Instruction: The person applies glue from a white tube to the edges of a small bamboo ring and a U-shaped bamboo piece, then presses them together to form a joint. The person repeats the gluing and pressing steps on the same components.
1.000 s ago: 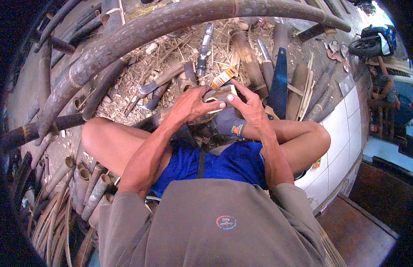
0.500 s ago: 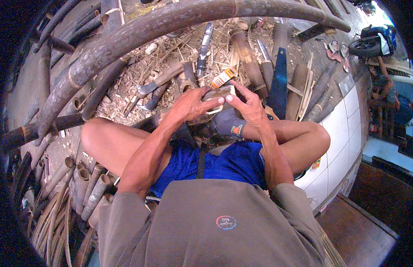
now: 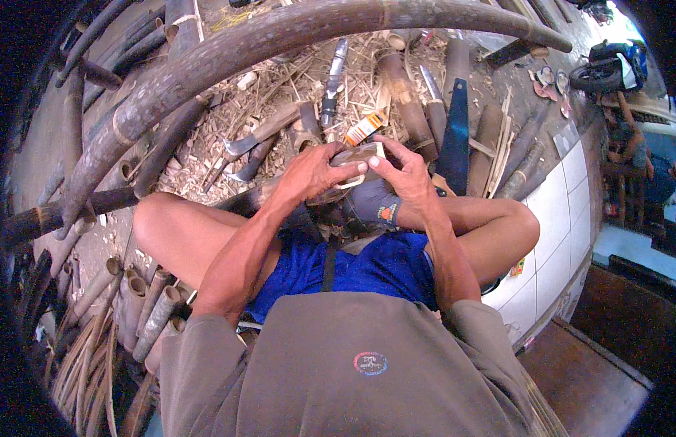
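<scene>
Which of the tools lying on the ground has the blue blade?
The saw, lying right of the hands; the knives beside it have bare grey metal blades.

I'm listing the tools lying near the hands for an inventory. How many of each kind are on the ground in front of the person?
Handsaw with blue blade: 1
Knives, straight: 2
Curved chopping blade: 1
Orange box: 1
Total: 5
The left hand and right hand hold a short bamboo piece.

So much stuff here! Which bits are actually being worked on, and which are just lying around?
In hand:
left hand
right hand
bamboo piece gripped between both

Lying about:
blue saw
knife
hatchet
long bamboo pole
cut bamboo tubes
</scene>
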Motion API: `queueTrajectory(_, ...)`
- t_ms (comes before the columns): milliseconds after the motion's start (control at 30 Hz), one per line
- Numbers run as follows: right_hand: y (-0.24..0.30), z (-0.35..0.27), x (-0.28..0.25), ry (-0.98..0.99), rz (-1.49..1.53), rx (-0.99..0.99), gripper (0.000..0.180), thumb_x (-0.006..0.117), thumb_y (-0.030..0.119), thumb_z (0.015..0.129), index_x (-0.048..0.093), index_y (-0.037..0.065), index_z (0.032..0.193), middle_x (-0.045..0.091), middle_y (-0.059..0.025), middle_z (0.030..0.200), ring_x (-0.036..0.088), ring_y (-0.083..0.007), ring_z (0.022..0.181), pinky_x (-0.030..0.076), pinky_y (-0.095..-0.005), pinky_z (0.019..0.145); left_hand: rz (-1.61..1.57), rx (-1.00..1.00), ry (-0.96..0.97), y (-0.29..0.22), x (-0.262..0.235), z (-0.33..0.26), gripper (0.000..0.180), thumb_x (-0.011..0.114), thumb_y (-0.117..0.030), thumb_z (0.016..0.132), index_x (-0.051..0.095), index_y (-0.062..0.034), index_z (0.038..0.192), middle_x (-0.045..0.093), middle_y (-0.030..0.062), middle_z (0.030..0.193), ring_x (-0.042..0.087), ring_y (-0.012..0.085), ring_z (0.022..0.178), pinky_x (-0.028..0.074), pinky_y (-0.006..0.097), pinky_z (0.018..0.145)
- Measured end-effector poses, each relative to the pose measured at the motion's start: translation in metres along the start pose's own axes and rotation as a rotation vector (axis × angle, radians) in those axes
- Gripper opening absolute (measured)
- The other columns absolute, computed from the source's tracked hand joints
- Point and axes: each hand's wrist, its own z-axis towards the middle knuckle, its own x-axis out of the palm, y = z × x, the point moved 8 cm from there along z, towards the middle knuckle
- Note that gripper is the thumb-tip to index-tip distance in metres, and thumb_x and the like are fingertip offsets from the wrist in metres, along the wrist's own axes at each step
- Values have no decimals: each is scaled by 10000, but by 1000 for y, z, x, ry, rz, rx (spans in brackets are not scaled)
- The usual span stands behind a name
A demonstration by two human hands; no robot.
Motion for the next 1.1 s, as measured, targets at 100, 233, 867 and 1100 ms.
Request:
queueTrajectory(100, -6, 0, 1, 19, 3, 30, 520, 704, 246, 991, 576, -44, 1404, 694, -121, 1242, 620, -157, 1135, 488, -298, 1007, 9, -1, -3, 1, 1, 2, 953, 698, -764, 741, 688, 42, 1250, 735, 281, 1061, 716, 417, 1011, 534, 490, 910)
queueTrajectory(233, 3, -2, 2, 7, -2, -17, 496, 695, 217, 987, 585, -42, 1395, 696, -112, 1225, 617, -146, 1107, 495, -286, 983, 49, 6, -35, 0, -1, 3, 971, 711, -769, 712, 692, 48, 1238, 742, 270, 1036, 717, 416, 1014, 536, 488, 911)
queueTrajectory(867, 0, 1, 5, 54, -71, 92, 586, 787, 302, 891, 596, -24, 1338, 692, -143, 1207, 632, -191, 1117, 489, -333, 988, 90, 84, -34, -20, -3, -5, 849, 779, -707, 640, 742, -33, 1156, 756, 229, 950, 733, 402, 916, 550, 495, 836)
queueTrajectory(1100, -1, -3, 4, 2, -49, 51, 516, 783, 303, 899, 639, -26, 1270, 720, -123, 1114, 648, -171, 1050, 511, -320, 934, 90, 81, -2, -19, 1, -6, 873, 774, -714, 642, 736, -23, 1173, 751, 248, 956, 731, 404, 916, 551, 497, 835)
